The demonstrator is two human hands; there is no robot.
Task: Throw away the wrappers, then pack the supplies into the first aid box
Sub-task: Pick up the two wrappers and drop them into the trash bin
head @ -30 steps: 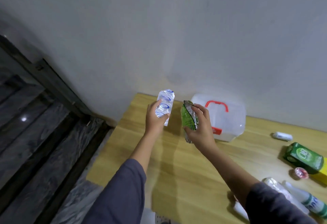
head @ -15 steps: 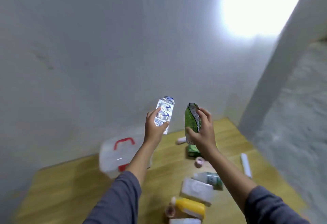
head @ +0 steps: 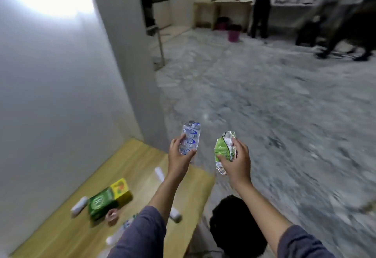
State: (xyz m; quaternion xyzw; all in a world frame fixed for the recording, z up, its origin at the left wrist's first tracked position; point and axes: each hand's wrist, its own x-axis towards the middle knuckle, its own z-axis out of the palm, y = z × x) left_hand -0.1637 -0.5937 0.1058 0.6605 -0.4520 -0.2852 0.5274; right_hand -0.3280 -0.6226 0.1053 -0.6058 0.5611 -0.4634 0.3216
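Observation:
My left hand grips a clear wrapper with blue print, held upright past the table's right end. My right hand grips a crumpled green and silver wrapper over the floor. Below my right forearm, on the floor beside the table, sits a black bin. On the wooden table lie a green box, a yellow box, a small pink tape roll and white tubes. The first aid box is out of view.
A grey wall and pillar stand to the left. Open marble floor spreads to the right. Far back are a person, a pink bucket and a wooden bench.
My view has swung far to the right, from the table's left end past the first aid box to its right end and the floor. Both hands still hold their wrappers.

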